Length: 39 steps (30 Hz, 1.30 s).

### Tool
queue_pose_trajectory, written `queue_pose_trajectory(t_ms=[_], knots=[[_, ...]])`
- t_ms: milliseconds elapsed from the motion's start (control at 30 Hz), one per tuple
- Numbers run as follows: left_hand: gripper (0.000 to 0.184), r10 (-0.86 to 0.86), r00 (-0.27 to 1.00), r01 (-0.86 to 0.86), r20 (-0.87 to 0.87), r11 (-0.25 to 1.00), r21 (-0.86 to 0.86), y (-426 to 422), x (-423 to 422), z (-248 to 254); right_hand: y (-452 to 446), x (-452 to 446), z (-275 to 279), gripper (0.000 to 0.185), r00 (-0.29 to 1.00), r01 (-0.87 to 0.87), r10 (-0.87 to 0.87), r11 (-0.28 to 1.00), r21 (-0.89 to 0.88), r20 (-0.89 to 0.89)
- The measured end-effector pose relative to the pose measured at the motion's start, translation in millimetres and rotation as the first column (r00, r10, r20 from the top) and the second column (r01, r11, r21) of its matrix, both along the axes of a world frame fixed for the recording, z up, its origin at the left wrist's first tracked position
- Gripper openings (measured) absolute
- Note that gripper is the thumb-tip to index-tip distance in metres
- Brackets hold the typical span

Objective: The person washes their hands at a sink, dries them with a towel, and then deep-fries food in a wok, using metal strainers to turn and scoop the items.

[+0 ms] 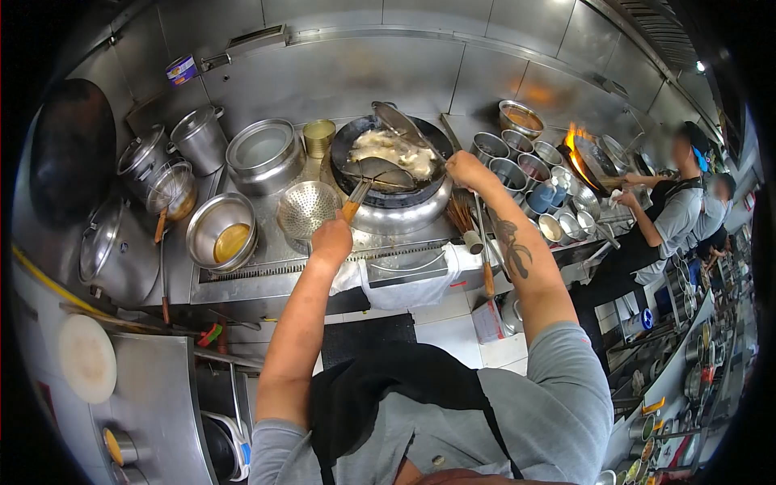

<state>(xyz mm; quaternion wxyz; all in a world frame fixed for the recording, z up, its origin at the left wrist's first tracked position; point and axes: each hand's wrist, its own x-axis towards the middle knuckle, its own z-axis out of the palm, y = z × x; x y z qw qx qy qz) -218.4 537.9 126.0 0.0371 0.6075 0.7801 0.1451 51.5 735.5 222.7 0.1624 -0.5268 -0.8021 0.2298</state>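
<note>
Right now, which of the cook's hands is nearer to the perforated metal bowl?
Left. The left hand, gripping a wooden handle, is right beside the perforated metal bowl; the right hand is farther away, by the wok's right side.

1. Wall (339,73): grey metal panels with visible seams.
2. Floor (443,346): pale square tiles.
3. Mat (368,335): black, lying on the floor.
4. Side table (153,388): metal top, lower left.
5. Lamp (700,66): small, bright, upper right.
</note>
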Motion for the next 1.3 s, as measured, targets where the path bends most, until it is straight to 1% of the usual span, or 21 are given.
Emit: queue_pose_trajectory(t_ms=[33,133,200,233,300,400,433,533,633,733,767,867,900,1000,1033,1133,1233,1300], knots=[[0.037,0.004,1.000,-0.004,0.003,1.000,-0.009,-0.3,0.3,3.1,7.4,5.6,-5.7,0.030,1.000,-0.003,0.003,1.000,0.024,-0.013],[0.032,-0.004,1.000,0.004,0.013,1.000,-0.022,0.5,4.2,10.2,7.4,16.9,-5.7,0.029,0.994,0.068,-0.064,0.997,-0.042,0.085],[0.029,-0.016,1.000,0.017,0.020,1.000,-0.018,-0.2,3.0,10.5,4.0,23.0,-3.0,0.029,0.998,0.065,-0.063,0.990,-0.123,0.019],[0.031,-0.011,0.999,0.012,0.033,1.000,-0.021,0.2,2.6,11.2,3.7,24.0,-0.7,0.029,0.998,0.059,-0.062,0.985,-0.162,-0.014],[0.036,0.001,0.998,0.001,0.060,1.000,-0.030,0.3,2.2,12.5,2.8,21.2,4.4,0.028,0.999,0.000,-0.006,0.991,-0.135,-0.044],[0.028,0.001,1.000,-0.001,0.000,1.000,0.012,-3.7,6.2,15.3,5.8,10.4,2.9,0.028,0.997,-0.048,0.040,0.990,-0.130,-0.064],[0.030,0.000,1.000,0.000,-0.002,1.000,0.013,-4.0,6.2,15.8,8.1,4.5,1.7,0.028,0.996,-0.059,0.050,0.989,-0.132,-0.068],[0.035,-0.006,1.000,0.006,-0.001,1.000,0.005,-8.2,6.4,14.7,20.3,-9.1,-14.1,0.027,0.998,0.011,0.001,0.984,-0.176,0.071],[0.041,-0.010,1.000,0.010,0.007,1.000,-0.007,-7.6,4.3,15.9,20.1,-9.0,-13.9,0.026,0.999,0.012,-0.004,0.983,-0.185,0.039],[0.043,-0.003,1.000,0.003,0.005,1.000,-0.017,-6.1,4.1,15.3,15.0,9.6,0.8,0.026,0.994,-0.024,0.011,0.993,-0.119,-0.112],[0.043,-0.002,1.000,0.002,-0.007,1.000,-0.021,-5.0,3.8,14.0,20.6,16.8,4.3,0.027,0.995,-0.027,0.014,0.990,-0.136,-0.098],[0.042,0.001,1.000,-0.002,-0.020,0.999,-0.047,-1.0,2.0,14.9,27.9,37.9,10.5,0.021,0.970,0.038,-0.091,0.972,-0.231,-0.225],[0.041,0.002,1.000,-0.003,-0.020,0.998,-0.058,0.3,1.5,16.2,27.7,43.2,7.7,0.021,0.956,0.078,-0.131,0.975,-0.206,-0.261],[0.036,-0.050,0.998,0.049,-0.042,0.999,-0.010,-0.5,-2.1,20.8,35.5,58.5,-18.0,0.022,0.928,0.112,-0.191,0.962,-0.247,-0.320],[0.034,-0.045,0.998,0.045,-0.042,0.999,-0.011,0.9,-3.4,21.1,36.1,62.8,-28.1,0.018,0.927,0.115,-0.212,0.946,-0.304,-0.308],[0.028,-0.037,0.998,0.037,-0.042,0.999,-0.001,5.3,-5.9,21.4,14.3,62.5,-50.3,0.018,0.838,0.097,-0.338,0.865,-0.492,-0.429],[0.026,-0.046,0.998,0.047,-0.044,0.999,0.024,6.7,-5.1,21.5,8.7,54.1,-81.5,0.017,0.732,-0.016,-0.452,0.738,-0.675,-0.511],[0.026,-0.050,0.998,0.051,-0.047,0.999,0.018,6.3,-3.9,22.6,22.3,49.0,-113.6,0.015,0.591,-0.176,-0.575,0.592,-0.786,-0.565]])
